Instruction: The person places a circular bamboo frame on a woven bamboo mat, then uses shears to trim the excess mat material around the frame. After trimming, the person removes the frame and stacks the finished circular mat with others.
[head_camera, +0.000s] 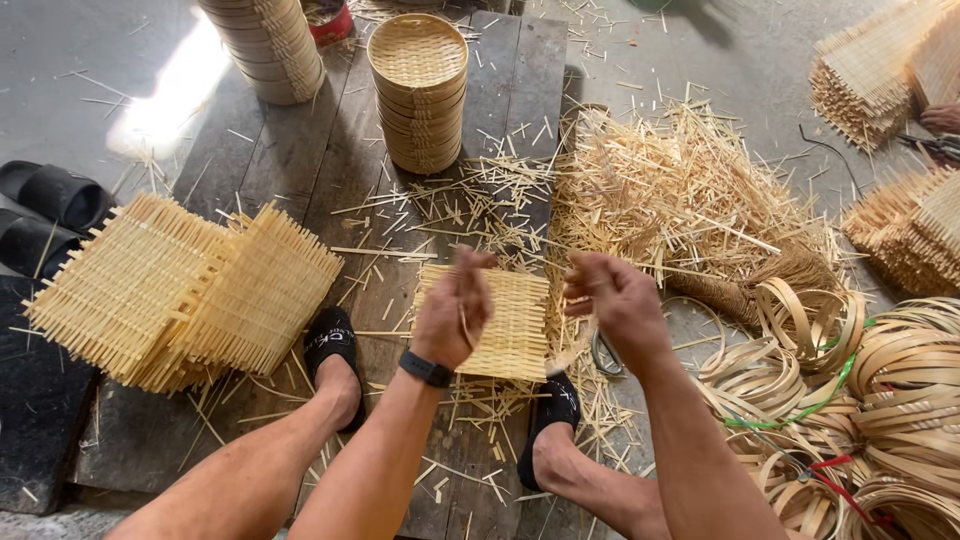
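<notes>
Your left hand (455, 312) and right hand (615, 300) are both raised just above the woven bamboo mat (500, 322), which lies flat on the plank floor (300, 150) between your two feet. The left grip is curled almost closed around a thin bamboo strip (466, 325); the right grip is bunched shut, and whether it pinches the same strip or something else cannot be told from here. The mat looks light and springy, stiff across the weave but brittle at its fringe of loose splint ends, so take hold along a woven edge, not by the sticking-out tips, which could snap or prick. The strip itself looks thin and bendy, easy to kink if gripped hard. Just right of your right grip lie scissors (603, 352) and a large heap of bamboo offcuts (680, 190); further right and below sit coiled bamboo hoops (880, 390). To the left of your left grip, a stack of square mats (180, 290) leans well apart. Beyond the grips stands a stack of round woven trays (418, 90). Open room is mostly straight ahead on the planks, though littered with splinters.
</notes>
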